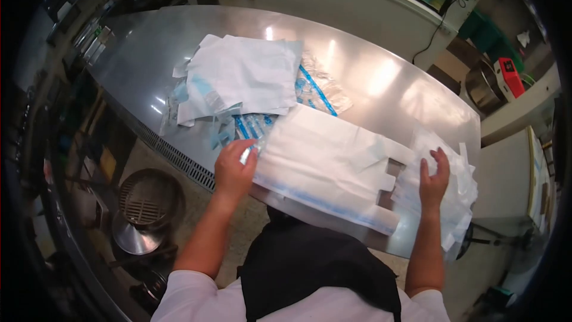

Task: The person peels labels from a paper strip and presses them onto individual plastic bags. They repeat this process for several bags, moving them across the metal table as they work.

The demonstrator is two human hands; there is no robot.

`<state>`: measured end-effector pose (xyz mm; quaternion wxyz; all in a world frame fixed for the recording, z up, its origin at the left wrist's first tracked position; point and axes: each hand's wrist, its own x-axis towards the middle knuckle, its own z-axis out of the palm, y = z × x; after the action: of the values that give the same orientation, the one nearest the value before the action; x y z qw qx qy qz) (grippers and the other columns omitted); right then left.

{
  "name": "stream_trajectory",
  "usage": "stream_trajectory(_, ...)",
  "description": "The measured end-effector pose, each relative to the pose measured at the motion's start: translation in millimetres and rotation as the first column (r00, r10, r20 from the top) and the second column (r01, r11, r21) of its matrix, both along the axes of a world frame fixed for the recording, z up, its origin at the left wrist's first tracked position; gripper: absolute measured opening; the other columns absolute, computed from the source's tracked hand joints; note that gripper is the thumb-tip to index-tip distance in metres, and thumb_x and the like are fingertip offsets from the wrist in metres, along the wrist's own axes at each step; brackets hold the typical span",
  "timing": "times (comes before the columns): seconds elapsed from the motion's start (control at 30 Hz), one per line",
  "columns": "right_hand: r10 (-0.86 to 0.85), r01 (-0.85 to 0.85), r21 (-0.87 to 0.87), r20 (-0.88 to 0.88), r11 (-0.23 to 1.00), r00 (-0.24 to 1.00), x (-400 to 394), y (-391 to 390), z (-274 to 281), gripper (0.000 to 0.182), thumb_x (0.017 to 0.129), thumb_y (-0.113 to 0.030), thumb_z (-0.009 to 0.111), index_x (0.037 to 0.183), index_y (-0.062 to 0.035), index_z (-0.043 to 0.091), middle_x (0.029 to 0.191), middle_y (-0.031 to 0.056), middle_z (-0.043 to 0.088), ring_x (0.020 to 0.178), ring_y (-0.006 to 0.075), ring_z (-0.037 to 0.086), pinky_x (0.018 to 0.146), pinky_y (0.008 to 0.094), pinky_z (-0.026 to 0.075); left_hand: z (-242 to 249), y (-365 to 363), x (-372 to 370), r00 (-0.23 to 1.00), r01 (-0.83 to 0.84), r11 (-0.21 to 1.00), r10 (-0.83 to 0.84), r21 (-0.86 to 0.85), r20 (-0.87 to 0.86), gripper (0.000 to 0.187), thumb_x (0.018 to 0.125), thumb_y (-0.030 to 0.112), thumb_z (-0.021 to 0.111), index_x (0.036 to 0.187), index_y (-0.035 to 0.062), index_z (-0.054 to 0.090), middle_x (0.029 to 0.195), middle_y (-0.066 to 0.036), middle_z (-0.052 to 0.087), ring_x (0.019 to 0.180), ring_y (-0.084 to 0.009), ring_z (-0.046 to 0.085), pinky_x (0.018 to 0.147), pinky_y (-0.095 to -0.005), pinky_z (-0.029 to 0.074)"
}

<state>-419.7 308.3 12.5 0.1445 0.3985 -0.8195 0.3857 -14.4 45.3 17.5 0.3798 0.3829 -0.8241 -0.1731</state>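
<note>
A white plastic carrier bag [322, 158] with cut-out handles lies flat in front of me on the steel table, its blue-tinted edge towards me. At its left end, my left hand [234, 170] is closed, with a bit of shiny clear plastic [247, 154] showing between thumb and fingers. My right hand [435, 179] is over a loose pile of white bags [450, 197] at the table's right end, thumb and fingers apart and nothing visibly held. Farther back, a stack of white bags [244, 71] rests partly on crumpled clear wrapping with blue stripes [319, 89].
The steel table [369, 77] has a slotted drain strip [173, 152] along its near left edge. Below left, on the floor side, stand round metal pots [143, 203]. A red device [508, 77] and a metal pot [484, 86] are at the far right.
</note>
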Motion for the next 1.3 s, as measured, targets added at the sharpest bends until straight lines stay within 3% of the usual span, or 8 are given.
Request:
stream_trajectory(0.07,0.103,-0.1,-0.038,0.088,0.994,0.991,29,-30,2,0.026,0.088,-0.008,0.074,0.113,-0.0024,0.069,0.132,0.02,0.064,0.126,0.0347,0.059,0.108,0.0421,0.044,4,-18,20,0.988,-0.132,0.904,0.153,0.406,-0.021,0.02,0.088,0.014,0.072,0.105,0.0039,0.074,0.101,-0.015,0.072,0.094,-0.0292,0.069,0.082,-0.0386,0.054)
stream_trajectory(0.3,0.321,-0.326,-0.013,0.211,0.945,0.923,130,-116,28,0.017,0.086,-0.01,0.075,0.102,-0.0058,0.072,0.111,0.0144,0.073,0.105,0.0304,0.069,0.087,0.0391,0.054,-15,-102,69,0.942,-0.198,0.926,0.271,0.32,-0.201,0.022,0.09,0.018,0.072,0.106,0.0028,0.073,0.097,-0.013,0.072,0.089,-0.0233,0.07,0.078,-0.0347,0.054)
stream_trajectory(0.43,0.321,-0.364,0.048,0.377,0.93,0.869,161,-140,30,0.015,0.088,-0.013,0.074,0.101,-0.0054,0.072,0.104,0.0112,0.074,0.097,0.0267,0.07,0.081,0.0354,0.054,-23,-137,79,0.955,-0.298,0.857,0.268,0.42,0.129,0.031,0.089,0.025,0.075,0.112,0.003,0.071,0.096,-0.012,0.072,0.086,-0.0237,0.069,0.078,-0.0345,0.054)
stream_trajectory(0.53,0.365,-0.439,0.01,0.54,0.898,0.759,181,-156,18,0.016,0.09,-0.014,0.074,0.103,-0.0038,0.074,0.099,0.0097,0.075,0.087,0.0193,0.071,0.075,0.0306,0.054,-29,-141,71,0.97,-0.225,0.764,0.119,0.604,0.211,0.038,0.085,0.025,0.079,0.116,0.0043,0.07,0.092,-0.01,0.07,0.082,-0.0223,0.067,0.077,-0.034,0.054)
stream_trajectory(0.7,0.428,-0.661,-0.098,0.829,0.744,0.359,232,-204,22,0.026,0.098,-0.022,0.07,0.11,0.0007,0.074,0.097,0.0071,0.074,0.091,0.0122,0.067,0.083,0.0278,0.054,-18,-104,59,0.98,0.128,0.78,-0.005,0.612,-0.198,0.057,0.076,0.012,0.085,0.128,0.0038,0.063,0.086,0.0,0.06,0.08,-0.0107,0.059,0.078,-0.0264,0.051)
stream_trajectory(0.87,0.113,-0.606,-0.067,0.993,0.793,0.038,264,-251,9,0.034,0.099,-0.038,0.067,0.103,-0.0048,0.073,0.086,0.0004,0.069,0.08,0.0089,0.062,0.069,0.0265,0.049,-16,-65,48,0.885,0.405,0.672,-0.118,0.62,-0.449,0.07,0.074,0.006,0.086,0.138,0.0039,0.057,0.087,0.001,0.057,0.084,-0.0093,0.057,0.084,-0.0255,0.051)
stream_trajectory(1.2,0.214,-0.564,-0.183,0.977,0.805,-0.011,261,-243,31,0.021,0.097,-0.029,0.071,0.098,-0.0076,0.068,0.084,-0.0025,0.067,0.075,0.0081,0.063,0.066,0.024,0.046,-13,-72,46,0.889,0.406,0.783,-0.22,0.471,-0.402,0.043,0.082,0.019,0.085,0.117,-0.0009,0.069,0.102,-0.004,0.069,0.094,-0.0111,0.062,0.084,-0.0278,0.051)
stream_trajectory(1.3,0.336,-0.492,-0.215,0.927,0.844,0.17,267,-237,37,0.017,0.094,-0.022,0.075,0.098,-0.0065,0.068,0.087,-0.0016,0.067,0.078,0.0088,0.063,0.066,0.0249,0.047,-4,-74,41,0.872,0.477,0.489,-0.158,0.73,-0.464,0.028,0.085,0.016,0.083,0.103,-0.002,0.072,0.096,-0.004,0.072,0.091,-0.0107,0.064,0.081,-0.0276,0.052)
